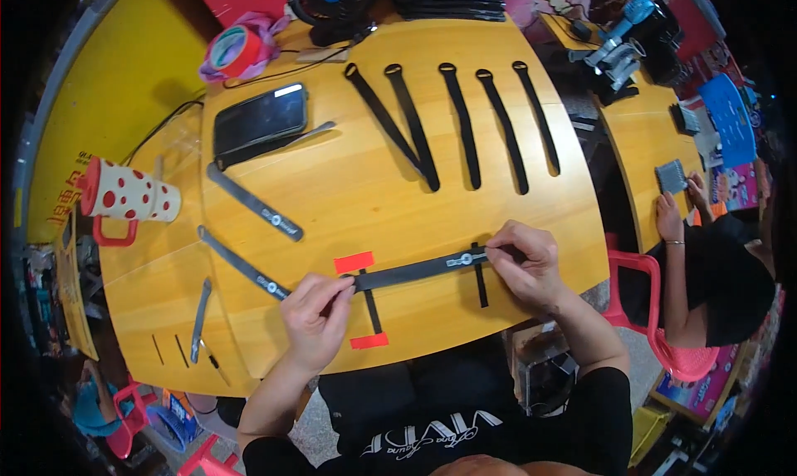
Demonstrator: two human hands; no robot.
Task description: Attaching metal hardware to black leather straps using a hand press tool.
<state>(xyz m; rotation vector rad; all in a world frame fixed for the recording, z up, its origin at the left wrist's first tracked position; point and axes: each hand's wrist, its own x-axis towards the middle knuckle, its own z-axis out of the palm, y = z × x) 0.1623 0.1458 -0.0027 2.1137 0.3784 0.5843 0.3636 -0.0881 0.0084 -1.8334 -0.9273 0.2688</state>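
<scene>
Yellow wooden surface (332, 193) carrying the work | black strap (419, 270) lying across, long axis left-right, between both hands | left hand (318, 314) pinching its left end beside red tape tab (354, 262) | right hand (523, 260) pressing its right end | five looped straps (465, 123) lying well beyond.

Left hand (315, 318) palm down, fingers pinched together at tip. Right hand (525, 264) knuckles up, fingers curled, pinching. Forearms angled inward from lower edge.

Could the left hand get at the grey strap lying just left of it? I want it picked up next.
Probably yes: the grey strap lies uncovered on the wooden table beside the left hand, though that hand pinches a black strap.
</scene>
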